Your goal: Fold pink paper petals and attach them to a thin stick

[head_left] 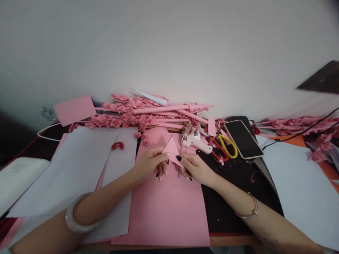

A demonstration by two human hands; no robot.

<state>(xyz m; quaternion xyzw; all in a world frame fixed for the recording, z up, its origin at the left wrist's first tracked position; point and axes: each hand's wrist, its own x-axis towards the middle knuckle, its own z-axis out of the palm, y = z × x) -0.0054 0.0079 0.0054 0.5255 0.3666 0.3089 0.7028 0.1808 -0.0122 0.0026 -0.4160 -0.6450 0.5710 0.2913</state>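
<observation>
Between my two hands is a small piece of pink paper [171,149] with a pointed top, held above a large pink sheet [168,214]. My left hand [153,162] pinches its left edge between thumb and fingers. On its lower right side, my right hand [194,168] grips it, the dark-nailed thumb lying on the paper. Just behind my right hand lies a pale pink glue gun [197,142]. Scissors with red handles [218,150] and scissors with yellow handles [229,146] rest to its right.
Pink paper flowers [126,116] are heaped along the wall. White sheets [72,166] cover the left side, beside a white box-like device [19,180]. A phone [243,139], another white sheet [306,188] and black cables [308,127] are at the right.
</observation>
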